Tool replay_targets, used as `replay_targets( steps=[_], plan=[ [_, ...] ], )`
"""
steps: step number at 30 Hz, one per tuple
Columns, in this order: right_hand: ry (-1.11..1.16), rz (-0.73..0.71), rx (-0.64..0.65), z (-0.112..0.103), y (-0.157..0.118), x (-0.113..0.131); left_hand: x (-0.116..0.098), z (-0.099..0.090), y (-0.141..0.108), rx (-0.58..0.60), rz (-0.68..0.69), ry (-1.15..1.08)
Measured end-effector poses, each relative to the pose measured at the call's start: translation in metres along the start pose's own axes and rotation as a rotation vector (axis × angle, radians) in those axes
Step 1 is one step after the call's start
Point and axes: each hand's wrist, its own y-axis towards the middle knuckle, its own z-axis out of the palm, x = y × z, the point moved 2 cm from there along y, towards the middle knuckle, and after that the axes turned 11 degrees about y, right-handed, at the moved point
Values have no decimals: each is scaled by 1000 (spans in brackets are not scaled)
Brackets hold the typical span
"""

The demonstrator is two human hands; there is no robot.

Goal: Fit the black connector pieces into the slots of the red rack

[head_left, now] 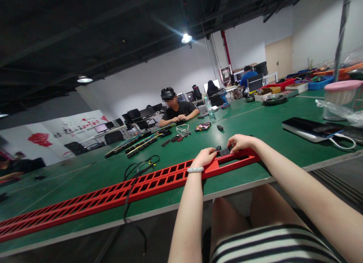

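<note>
A long red slotted frame (159, 178) lies along the near side of the green table. Near its right end sits a cluster of small black blocks (224, 152), whose exact kind I cannot make out. My left hand (204, 158), with a pale bangle at the wrist, rests over the frame, its fingertips closed at the left side of the black blocks. From the other side my right hand (240, 142) pinches the right end of the same blocks with curled fingers. Part of the blocks is hidden behind the fingers.
A black strap (130, 191) crosses the frame and hangs over the table edge. Beyond lie wired black strips (141, 144), a white cable (183, 130) and a single black block (220, 128). A phone on a white power bank (309, 129) lies right. A co-worker (178, 110) sits opposite.
</note>
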Motion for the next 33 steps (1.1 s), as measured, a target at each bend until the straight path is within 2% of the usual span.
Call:
replay_targets(
  steps=[2, 4, 7, 9, 11, 12, 13, 14, 16, 17, 19, 21, 23, 26, 33],
  plan=[
    [0, -13, -6, 0, 2, -3, -2, -3, 1, -44, -5, 31],
    [21, -9, -6, 1, 5, -7, -7, -15, 0, -135, -4, 92],
    [74, 20, 20, 3, 7, -10, -22, -47, -13, -365, 9, 209],
    [96, 40, 39, 4, 8, -10, -39, -63, -35, -526, 33, 234],
    [104, 49, 55, 5, 8, -8, -60, -58, -68, -731, 53, 161],
    [106, 50, 60, 6, 8, -7, -70, -46, -86, -818, 54, 103],
    [107, 49, 65, 6, 7, -5, -82, -26, -102, -825, 81, 50],
    [106, 48, 66, 6, 6, -4, -94, 0, -116, -746, 125, 9],
    [94, 53, 55, 6, 4, 0, -117, 63, -135, -414, 165, -50],
    [86, 63, 46, 6, 2, 2, -126, 95, -141, -235, 99, -97],
    [71, 77, 33, 6, -1, 7, -138, 147, -147, 4, -138, -299],
    [58, 65, 27, 5, -4, 11, -148, 181, -152, 217, -291, -569],
    [50, 41, 35, 5, -6, 14, -154, 194, -156, 274, -295, -615],
    [60, 25, 50, 5, -7, 13, -156, 196, -166, 325, -316, -643],
    [38, 27, 47, 6, -5, 9, -142, 203, -181, 426, -453, -592]
  ],
)
